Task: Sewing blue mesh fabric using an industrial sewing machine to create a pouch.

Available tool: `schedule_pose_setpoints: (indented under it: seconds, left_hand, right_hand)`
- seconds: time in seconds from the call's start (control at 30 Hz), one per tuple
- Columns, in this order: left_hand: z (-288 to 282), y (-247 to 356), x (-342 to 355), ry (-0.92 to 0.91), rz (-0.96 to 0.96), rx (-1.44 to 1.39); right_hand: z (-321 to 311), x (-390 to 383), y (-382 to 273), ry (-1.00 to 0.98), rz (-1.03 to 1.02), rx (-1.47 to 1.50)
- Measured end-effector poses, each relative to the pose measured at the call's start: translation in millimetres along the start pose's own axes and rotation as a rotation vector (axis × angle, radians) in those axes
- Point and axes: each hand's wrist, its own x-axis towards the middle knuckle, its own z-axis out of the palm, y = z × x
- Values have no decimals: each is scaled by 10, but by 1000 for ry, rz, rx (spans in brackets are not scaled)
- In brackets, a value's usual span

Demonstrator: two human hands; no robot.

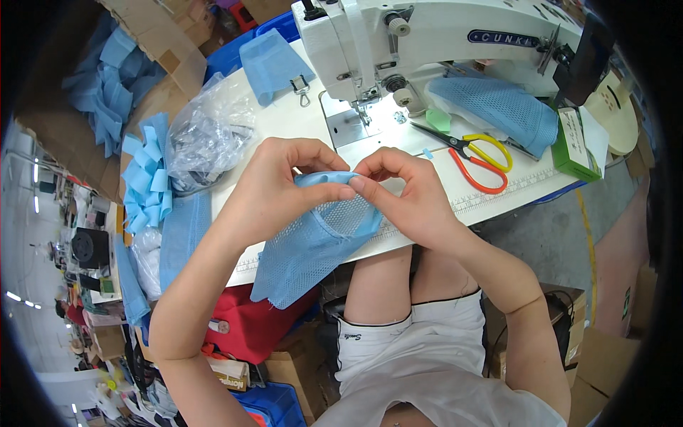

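A light-blue mesh fabric piece (306,245) hangs from both my hands over the front edge of the sewing table (235,178). My left hand (281,185) pinches its upper hem between thumb and fingers. Right beside it, my right hand (413,188) pinches the same hem, the two thumb tips nearly touching. Just beyond my hands is the white sewing machine (420,43), its needle and metal plate (345,121) in front of me. Scissors (466,149) with one red and one yellow handle lie to the right of my right hand.
At the left are a clear plastic bag (206,135), a stack of blue strips (148,174) and a cardboard box (107,153) holding blue fabric. Blue cloth (270,64) and a metal clasp (301,91) lie behind. To the right are blue mesh (498,107) and a green box (575,146).
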Motion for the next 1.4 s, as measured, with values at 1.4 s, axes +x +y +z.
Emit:
schedule_pose_setpoints:
  seconds: [1.4]
  left_hand:
    - [42, -12, -35, 111, 66, 27]
  right_hand:
    - [-39, -10, -67, 23, -225, -212]
